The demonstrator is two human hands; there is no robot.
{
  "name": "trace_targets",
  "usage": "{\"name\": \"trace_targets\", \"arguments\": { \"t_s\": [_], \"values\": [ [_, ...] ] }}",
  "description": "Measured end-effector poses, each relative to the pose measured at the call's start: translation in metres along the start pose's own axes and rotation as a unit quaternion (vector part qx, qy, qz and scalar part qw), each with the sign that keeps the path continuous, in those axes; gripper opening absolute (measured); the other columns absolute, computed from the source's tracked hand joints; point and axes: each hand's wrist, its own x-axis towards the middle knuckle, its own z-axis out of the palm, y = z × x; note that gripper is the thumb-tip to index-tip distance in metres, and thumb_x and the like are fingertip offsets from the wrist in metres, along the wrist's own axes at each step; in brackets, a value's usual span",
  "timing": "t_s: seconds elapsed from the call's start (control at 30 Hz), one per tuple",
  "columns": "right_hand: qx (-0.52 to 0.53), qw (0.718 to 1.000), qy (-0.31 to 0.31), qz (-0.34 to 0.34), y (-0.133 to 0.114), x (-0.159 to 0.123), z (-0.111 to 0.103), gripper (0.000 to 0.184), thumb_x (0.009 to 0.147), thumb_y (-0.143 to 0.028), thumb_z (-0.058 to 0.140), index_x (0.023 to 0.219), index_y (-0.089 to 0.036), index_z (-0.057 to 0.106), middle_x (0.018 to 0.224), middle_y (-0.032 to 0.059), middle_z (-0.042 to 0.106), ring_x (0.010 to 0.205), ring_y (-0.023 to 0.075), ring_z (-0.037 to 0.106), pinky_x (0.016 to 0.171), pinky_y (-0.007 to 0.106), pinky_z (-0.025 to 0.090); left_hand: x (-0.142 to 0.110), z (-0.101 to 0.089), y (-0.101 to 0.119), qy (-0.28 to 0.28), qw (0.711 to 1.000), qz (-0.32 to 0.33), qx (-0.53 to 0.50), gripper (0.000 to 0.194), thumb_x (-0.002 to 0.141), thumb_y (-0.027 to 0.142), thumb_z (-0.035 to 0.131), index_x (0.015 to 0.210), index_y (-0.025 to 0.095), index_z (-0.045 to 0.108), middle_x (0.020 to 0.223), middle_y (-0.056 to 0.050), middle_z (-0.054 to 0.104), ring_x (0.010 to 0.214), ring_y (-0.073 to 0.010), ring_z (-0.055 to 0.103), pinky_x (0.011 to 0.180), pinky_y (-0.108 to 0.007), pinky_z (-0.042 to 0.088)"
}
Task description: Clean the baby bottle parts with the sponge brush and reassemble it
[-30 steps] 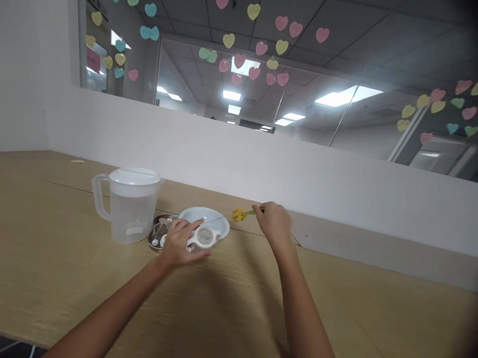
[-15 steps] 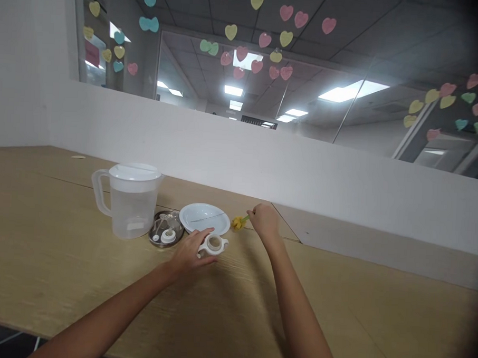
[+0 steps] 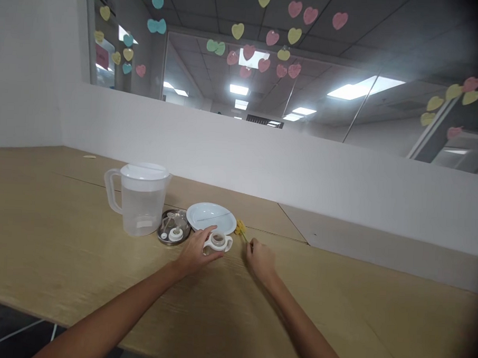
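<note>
My left hand [image 3: 196, 252] is closed around an uncapped baby bottle [image 3: 218, 240] with white side handles, its round mouth facing up toward me. To the right, my right hand [image 3: 261, 259] grips the thin stem of a small brush [image 3: 240, 227] with a yellow head. The brush head points up and away, near the right rim of a white bowl [image 3: 193, 213], apart from the bottle. Left of the bowl, a round metal dish [image 3: 173, 242] holds a white ring cap [image 3: 176, 234] and other small bottle parts, including a clear piece and what looks like a straw.
A translucent lidded pitcher [image 3: 143, 204] with liquid in it stands left of the dish, handle to the left. All of it rests on a wooden table [image 3: 82, 235] against a white wall [image 3: 224, 146]. A window above carries heart-shaped sticky notes [image 3: 272, 38].
My right hand has come down toward me, and the brush has swung from lying sideways to pointing up and away. The left hand still holds the bottle. The view has shifted slightly.
</note>
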Motion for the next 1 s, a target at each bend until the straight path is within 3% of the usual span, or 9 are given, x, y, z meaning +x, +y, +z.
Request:
{"name": "trace_targets", "arguments": {
  "t_s": [0.2,0.43,1.0],
  "values": [
    [0.053,0.997,-0.052,0.01,0.007,-0.009,0.019,0.031,0.088,-0.031,0.035,0.089,-0.015,0.062,0.089,0.0105,0.066,0.082,0.017,0.062,0.061,0.022,0.034,0.001,0.001,-0.003,0.002,1.0,-0.017,-0.004,0.071,0.07,0.057,0.057,0.128,0.021,0.039,0.117,-0.01,0.055,0.105,-0.0223,0.053,0.091,-0.035,0.041],
    [0.061,0.997,-0.056,0.005,0.009,-0.013,0.021,0.03,0.086,-0.033,0.038,0.081,-0.017,0.062,0.085,0.007,0.067,0.08,0.0168,0.061,0.057,0.023,0.03,0.001,0.002,-0.004,-0.002,1.0,-0.018,-0.004,0.069,0.07,0.056,0.058,0.127,0.023,0.041,0.118,-0.008,0.055,0.106,-0.0218,0.053,0.092,-0.034,0.041],
    [0.027,0.997,-0.069,-0.019,0.005,-0.015,0.018,0.031,0.088,-0.034,0.034,0.086,-0.016,0.06,0.088,0.0092,0.066,0.081,0.0183,0.062,0.059,0.024,0.032,0.001,-0.002,0.0,-0.012,1.0,-0.018,-0.007,0.068,0.07,0.057,0.058,0.126,0.022,0.041,0.122,-0.008,0.054,0.107,-0.0218,0.054,0.092,-0.033,0.041]
  ]
}}
